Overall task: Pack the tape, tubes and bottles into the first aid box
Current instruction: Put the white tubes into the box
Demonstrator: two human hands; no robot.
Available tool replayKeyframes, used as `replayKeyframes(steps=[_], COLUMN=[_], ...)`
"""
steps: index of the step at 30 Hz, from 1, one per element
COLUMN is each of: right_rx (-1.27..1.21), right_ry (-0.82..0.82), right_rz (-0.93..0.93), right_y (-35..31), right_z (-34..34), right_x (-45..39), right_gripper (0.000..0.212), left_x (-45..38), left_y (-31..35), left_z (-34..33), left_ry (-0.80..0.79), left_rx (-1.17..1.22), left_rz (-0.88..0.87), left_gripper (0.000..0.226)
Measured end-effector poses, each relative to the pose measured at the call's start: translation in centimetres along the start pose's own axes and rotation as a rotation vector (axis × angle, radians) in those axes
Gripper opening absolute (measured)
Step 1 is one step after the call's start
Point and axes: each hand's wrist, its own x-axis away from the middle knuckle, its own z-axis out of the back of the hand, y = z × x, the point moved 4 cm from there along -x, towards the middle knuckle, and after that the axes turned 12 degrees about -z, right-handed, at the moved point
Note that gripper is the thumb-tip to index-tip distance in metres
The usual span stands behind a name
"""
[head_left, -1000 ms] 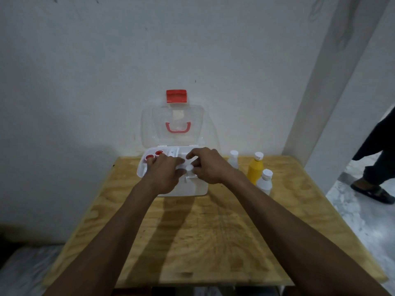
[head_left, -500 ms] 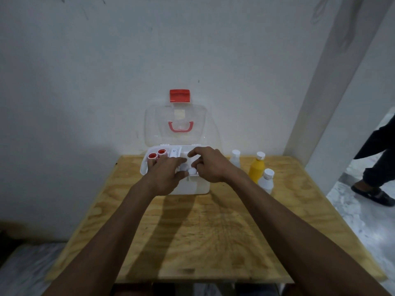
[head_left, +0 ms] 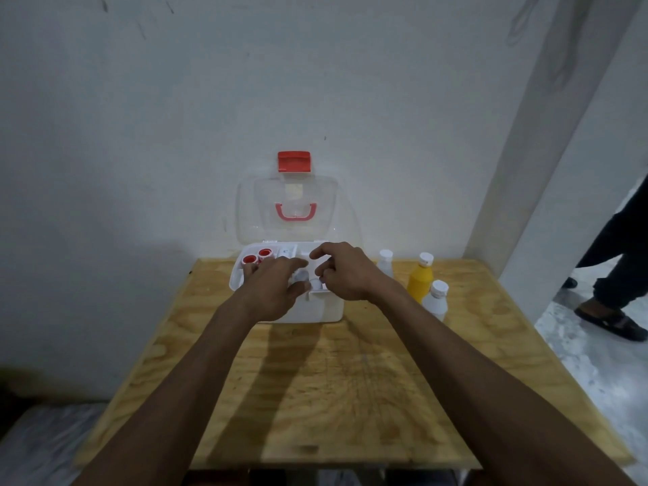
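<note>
A white first aid box point(head_left: 321, 310) stands open at the back of the wooden table, its clear lid point(head_left: 296, 208) with a red latch leaning on the wall. Two red-cored tape rolls point(head_left: 257, 257) sit in its left compartment. My left hand point(head_left: 271, 287) and my right hand point(head_left: 342, 271) hover over the box's tray, fingers curled around small white tubes point(head_left: 308, 279) between them. Right of the box stand a yellow bottle point(head_left: 420, 279) and two white bottles point(head_left: 385, 262), point(head_left: 436, 299).
The plywood table point(head_left: 333, 387) has free surface in front of the box. A wall is right behind it, a white pillar point(head_left: 547, 142) stands at the right. A person's leg and sandal point(head_left: 612, 315) show at the far right on the floor.
Both hands stayed over the box tray, shifting only slightly; the fingers have spread a little around the small white tubes. The view has moved a bit.
</note>
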Motion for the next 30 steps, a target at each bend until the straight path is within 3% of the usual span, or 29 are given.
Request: replayKeyframes(steps=[8, 13, 19, 24, 30], right_rx=[-0.032, -0.114, -0.176, -0.187, -0.202], right_ry=[0.091, 0.355, 0.595, 0.635, 0.533], right_rz=[0.018, 0.062, 0.020, -0.081, -0.158], right_y=[0.1, 1.6, 6.5, 11.2, 15.2], right_z=[1.4, 5.1, 9.8, 10.4, 7.2], right_x=[0.6, 2.8, 6.5, 8.2, 8.6], right_gripper=[0.047, 0.031, 0.026, 0.027, 0.048], left_x=[0.5, 1.0, -0.3, -2.9, -6.2], left_y=[0.4, 3.8, 9.1, 11.7, 12.7], left_z=[1.1, 2.2, 0.2, -3.5, -7.5], left_ry=[0.097, 0.317, 0.387, 0.337, 0.248], left_rx=[-0.036, 0.068, 0.180, 0.252, 0.360], left_rz=[-0.005, -0.089, -0.210, -0.171, 0.007], left_gripper=[0.051, 0.048, 0.047, 0.053, 0.069])
